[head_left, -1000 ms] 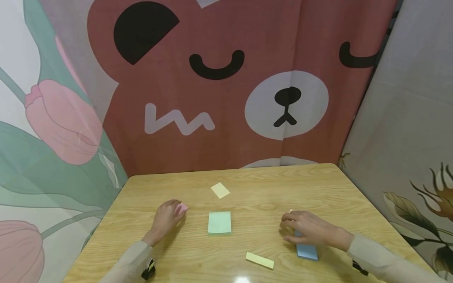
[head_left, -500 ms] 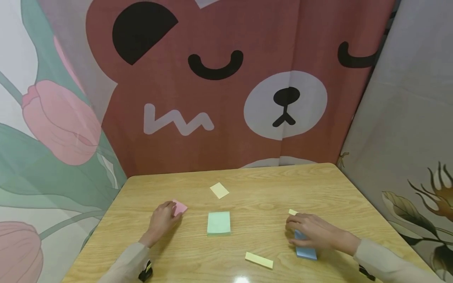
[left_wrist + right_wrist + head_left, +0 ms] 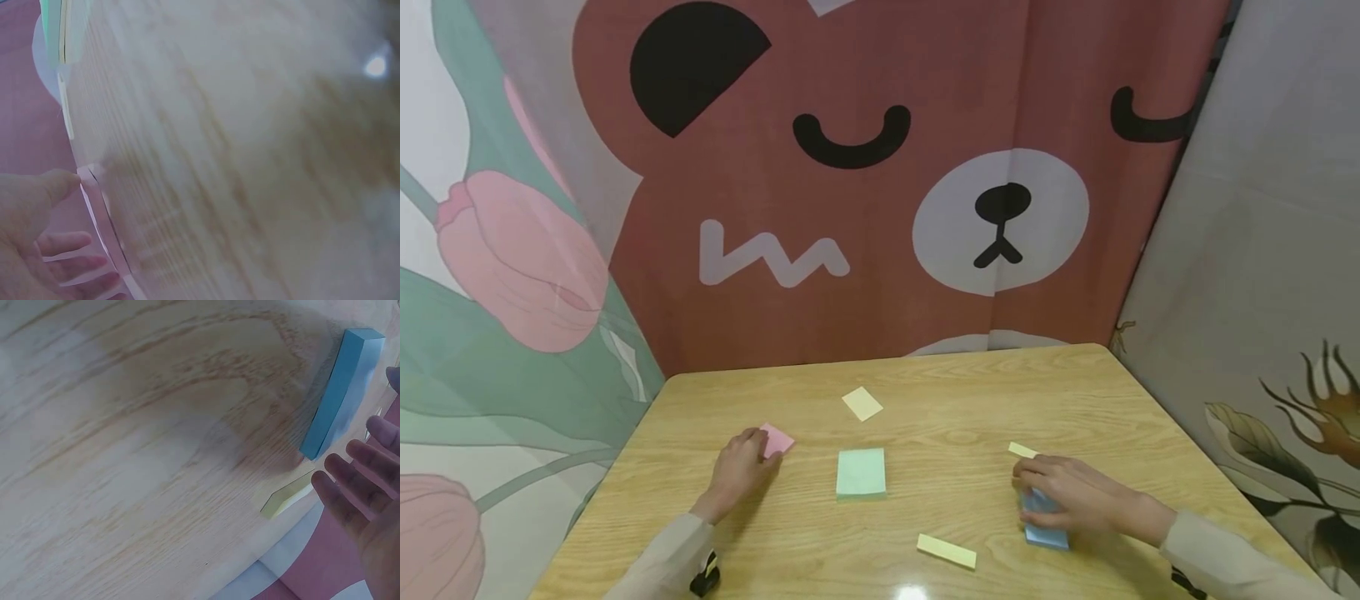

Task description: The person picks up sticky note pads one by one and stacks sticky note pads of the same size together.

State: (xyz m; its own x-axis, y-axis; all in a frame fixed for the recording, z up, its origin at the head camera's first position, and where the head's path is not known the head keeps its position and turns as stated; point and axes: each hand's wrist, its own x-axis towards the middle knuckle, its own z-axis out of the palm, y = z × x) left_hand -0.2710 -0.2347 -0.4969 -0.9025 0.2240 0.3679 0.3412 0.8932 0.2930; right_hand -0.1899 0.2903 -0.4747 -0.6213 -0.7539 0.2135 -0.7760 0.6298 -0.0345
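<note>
Left of the green pad (image 3: 861, 473), the loose left hand (image 3: 735, 475) touched the pink pad (image 3: 778, 441), maybe to steady it. Right of green, the loose right hand (image 3: 1078, 496) hung over the blue pad (image 3: 1047, 538).

We identify one pink pad (image 3: 778, 441), one blue pad (image 3: 1047, 539), one mint-green pad (image 3: 861, 473) and one pale-yellow strip (image 3: 946, 552). We note a light-brown, wood-grained table (image 3: 797, 546) and a brownish-red, bear-printed curtain (image 3: 880, 208).
</note>
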